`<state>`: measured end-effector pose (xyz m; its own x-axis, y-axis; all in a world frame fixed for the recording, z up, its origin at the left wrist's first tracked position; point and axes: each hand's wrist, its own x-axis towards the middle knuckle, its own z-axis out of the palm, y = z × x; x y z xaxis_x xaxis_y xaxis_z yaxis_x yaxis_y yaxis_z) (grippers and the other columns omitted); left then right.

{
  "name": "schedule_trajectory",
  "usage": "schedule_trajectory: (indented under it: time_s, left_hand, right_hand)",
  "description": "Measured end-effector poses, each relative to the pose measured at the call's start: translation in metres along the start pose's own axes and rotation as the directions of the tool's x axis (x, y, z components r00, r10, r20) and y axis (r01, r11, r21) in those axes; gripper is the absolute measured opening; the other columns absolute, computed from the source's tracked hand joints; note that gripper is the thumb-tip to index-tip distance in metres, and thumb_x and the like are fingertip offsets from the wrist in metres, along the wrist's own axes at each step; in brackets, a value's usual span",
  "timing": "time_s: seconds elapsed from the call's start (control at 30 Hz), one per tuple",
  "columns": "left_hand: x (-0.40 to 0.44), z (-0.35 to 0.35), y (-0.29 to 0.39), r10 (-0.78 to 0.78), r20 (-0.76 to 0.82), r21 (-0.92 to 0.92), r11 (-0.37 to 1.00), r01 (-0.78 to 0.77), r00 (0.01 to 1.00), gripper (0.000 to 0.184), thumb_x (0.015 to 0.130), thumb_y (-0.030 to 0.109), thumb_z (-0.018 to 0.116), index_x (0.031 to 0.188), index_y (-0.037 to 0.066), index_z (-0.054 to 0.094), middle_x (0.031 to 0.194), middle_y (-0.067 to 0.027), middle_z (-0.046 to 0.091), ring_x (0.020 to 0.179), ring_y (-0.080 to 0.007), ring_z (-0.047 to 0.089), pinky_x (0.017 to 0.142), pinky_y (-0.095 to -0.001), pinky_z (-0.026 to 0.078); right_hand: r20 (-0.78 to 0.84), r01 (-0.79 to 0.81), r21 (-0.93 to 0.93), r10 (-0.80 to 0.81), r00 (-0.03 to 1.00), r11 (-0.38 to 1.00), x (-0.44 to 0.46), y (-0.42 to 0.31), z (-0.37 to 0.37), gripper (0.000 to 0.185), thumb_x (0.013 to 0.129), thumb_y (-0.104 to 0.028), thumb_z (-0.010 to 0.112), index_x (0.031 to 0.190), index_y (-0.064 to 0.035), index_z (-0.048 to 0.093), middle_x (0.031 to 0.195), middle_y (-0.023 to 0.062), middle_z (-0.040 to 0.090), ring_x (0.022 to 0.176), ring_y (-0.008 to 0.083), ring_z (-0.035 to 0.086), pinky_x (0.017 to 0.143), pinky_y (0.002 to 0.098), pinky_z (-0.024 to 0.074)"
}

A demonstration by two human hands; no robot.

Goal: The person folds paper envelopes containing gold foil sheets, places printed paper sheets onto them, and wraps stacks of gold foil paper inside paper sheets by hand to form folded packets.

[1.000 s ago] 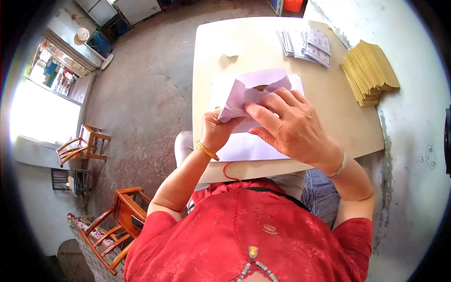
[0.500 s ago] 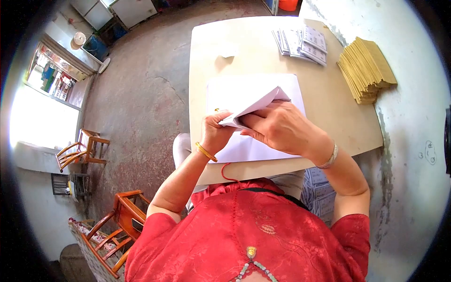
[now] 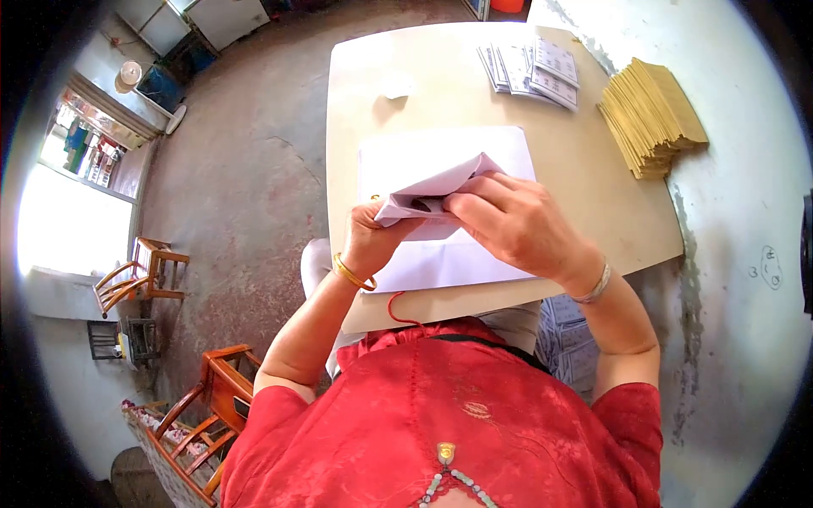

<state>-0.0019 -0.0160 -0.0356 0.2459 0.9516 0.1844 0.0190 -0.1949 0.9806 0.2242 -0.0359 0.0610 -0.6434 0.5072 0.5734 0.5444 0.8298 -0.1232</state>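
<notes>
Between my hands is a folded white paper (image 3: 436,179), raised above the table with a dark gap showing at its near side. My left hand (image 3: 373,235) grips its left end. My right hand (image 3: 512,216) is closed at its right end, the fingertips partly hidden at the fold. Beneath lies a stack of large white sheets (image 3: 474,262) on the tan table (image 3: 610,195).
Printed white packets (image 3: 533,72) lie at the table's far right. A pile of yellow-brown paper (image 3: 652,118) stands by the wall (image 3: 737,229). A small white scrap (image 3: 397,86) is at the back. Wooden chairs (image 3: 224,394) stand to the left, and more printed bundles (image 3: 569,334) are below the table.
My right fingers have drawn back from inside the fold to its right end. The paper's opening is more visible. The whole view has shifted slightly.
</notes>
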Motion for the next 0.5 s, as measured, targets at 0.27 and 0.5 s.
schedule_trajectory:
  time_s: [0.27,0.5]
  left_hand:
    - [-0.001,-0.002,0.023,-0.091,0.087,-0.07,0.993,0.098,0.992,0.013,0.08,0.0,0.075,0.093,0.003,0.075,0.089,0.0003,0.071,0.082,-0.0073,0.063,0.074,-0.0254,0.054]
    - [-0.006,-0.004,0.028,-0.261,0.174,-0.044,0.961,0.273,0.949,0.018,0.078,0.0,0.075,0.096,0.003,0.074,0.089,0.0,0.072,0.083,-0.0088,0.065,0.075,-0.0268,0.054]
  right_hand:
    - [-0.327,-0.169,0.565,0.407,0.853,0.808,0.009,0.011,-0.014,0.027,0.078,0.0,0.071,0.104,-0.0041,0.065,0.097,0.006,0.066,0.085,0.015,0.061,0.071,0.0266,0.048]
    - [0.001,-0.166,0.71,0.234,0.972,0.685,0.005,0.017,-0.022,0.017,0.079,-0.004,0.073,0.096,-0.0033,0.073,0.097,0.0067,0.066,0.093,0.0173,0.061,0.082,0.0298,0.0486]
